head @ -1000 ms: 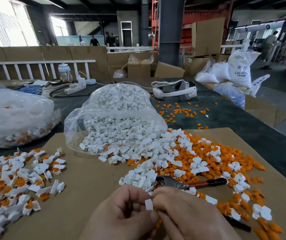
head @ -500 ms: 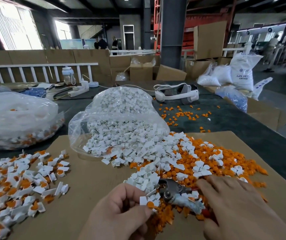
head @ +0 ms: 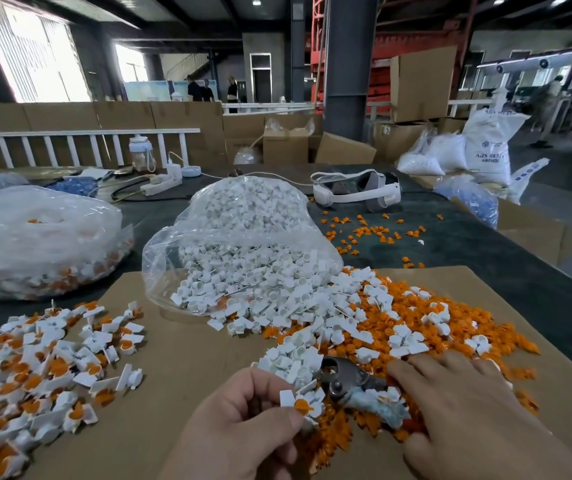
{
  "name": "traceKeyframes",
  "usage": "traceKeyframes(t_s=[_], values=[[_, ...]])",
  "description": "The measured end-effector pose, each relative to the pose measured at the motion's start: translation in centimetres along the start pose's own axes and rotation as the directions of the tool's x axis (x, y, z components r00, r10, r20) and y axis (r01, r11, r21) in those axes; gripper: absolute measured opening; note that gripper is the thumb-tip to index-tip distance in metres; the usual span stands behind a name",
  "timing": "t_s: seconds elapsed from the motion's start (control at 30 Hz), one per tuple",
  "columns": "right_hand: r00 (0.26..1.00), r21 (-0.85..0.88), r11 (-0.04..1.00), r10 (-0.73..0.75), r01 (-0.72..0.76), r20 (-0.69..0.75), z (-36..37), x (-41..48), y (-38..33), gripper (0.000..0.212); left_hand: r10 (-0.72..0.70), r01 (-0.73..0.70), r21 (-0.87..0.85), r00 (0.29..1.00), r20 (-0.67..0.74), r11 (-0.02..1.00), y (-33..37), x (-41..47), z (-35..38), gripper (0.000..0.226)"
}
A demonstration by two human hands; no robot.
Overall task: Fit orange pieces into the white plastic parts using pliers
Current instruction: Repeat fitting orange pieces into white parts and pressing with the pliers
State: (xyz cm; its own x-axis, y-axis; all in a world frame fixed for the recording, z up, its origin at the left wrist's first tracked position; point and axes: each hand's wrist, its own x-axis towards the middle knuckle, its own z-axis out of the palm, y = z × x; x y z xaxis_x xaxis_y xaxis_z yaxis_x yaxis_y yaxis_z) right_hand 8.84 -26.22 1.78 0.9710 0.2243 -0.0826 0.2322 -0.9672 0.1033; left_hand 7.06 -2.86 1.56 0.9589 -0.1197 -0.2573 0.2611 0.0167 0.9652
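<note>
My left hand [head: 243, 427] pinches a white plastic part with an orange piece seated in it [head: 300, 403], low in the middle of the view. Just right of it lie the pliers [head: 343, 379], jaws pointing left, their taped handles running under my right hand [head: 468, 420]. That hand lies flat over the handles and the orange pieces [head: 450, 323], fingers stretched out and thumb beside the lower handle. Loose white parts [head: 277, 289] spill from a clear bag [head: 243, 216] onto the orange heap.
A heap of white parts with orange inserts [head: 35, 358] covers the left of the cardboard sheet [head: 180, 358]. Another full bag [head: 35, 230] sits at far left. A white headset [head: 357, 188] and a power strip [head: 160, 185] lie farther back on the dark table.
My right hand left the white part and moved right, down onto the pliers' handles. My left hand kept the part, which now shows its orange piece. The view has tilted slightly.
</note>
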Motion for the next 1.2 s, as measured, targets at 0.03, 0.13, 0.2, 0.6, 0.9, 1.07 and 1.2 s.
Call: traceKeyframes(t_s=[0.03, 0.13, 0.2, 0.6, 0.9, 1.07, 1.2], values=[[1.000, 0.019, 1.000, 0.002, -0.002, -0.022, 0.1, 0.1, -0.1, 0.063, -0.007, 0.007, -0.020, 1.000, -0.003, 1.000, 0.0, 0.0, 0.0, 0.008], [0.995, 0.080, 0.997, 0.020, -0.012, -0.099, 0.1, 0.2, -0.2, 0.050, 0.004, -0.005, -0.044, 1.000, -0.017, 0.999, -0.1, 0.0, -0.1, 0.009], [0.988, 0.120, 0.993, 0.029, -0.010, -0.153, -0.1, 0.2, -0.2, 0.044, 0.015, -0.016, -0.056, 1.000, -0.020, 0.998, -0.3, 0.1, -0.3, 0.010], [0.916, 0.349, 0.935, 0.084, 0.064, -0.393, -1.6, -1.7, -1.1, 0.034, 0.197, -0.212, -0.303, 0.977, -0.080, 0.929, -1.1, 0.3, -0.6, 0.032], [0.957, 0.271, 0.937, -0.155, 0.221, -0.246, -1.3, -2.1, -1.4, 0.041, 0.282, -0.294, -0.290, 0.956, -0.082, 0.911, -1.2, 0.2, -0.5, 0.028], [0.960, 0.295, 0.928, -0.165, 0.229, -0.225, -1.0, -2.3, -1.6, 0.060, 0.316, -0.331, -0.284, 0.944, -0.099, 0.900, -0.9, -0.1, -0.2, 0.019], [0.960, 0.326, 0.916, -0.165, 0.234, -0.226, -1.0, -2.3, -1.6, 0.062, 0.349, -0.364, -0.238, 0.931, -0.106, 0.900, -0.9, -0.2, -0.2, 0.018]])
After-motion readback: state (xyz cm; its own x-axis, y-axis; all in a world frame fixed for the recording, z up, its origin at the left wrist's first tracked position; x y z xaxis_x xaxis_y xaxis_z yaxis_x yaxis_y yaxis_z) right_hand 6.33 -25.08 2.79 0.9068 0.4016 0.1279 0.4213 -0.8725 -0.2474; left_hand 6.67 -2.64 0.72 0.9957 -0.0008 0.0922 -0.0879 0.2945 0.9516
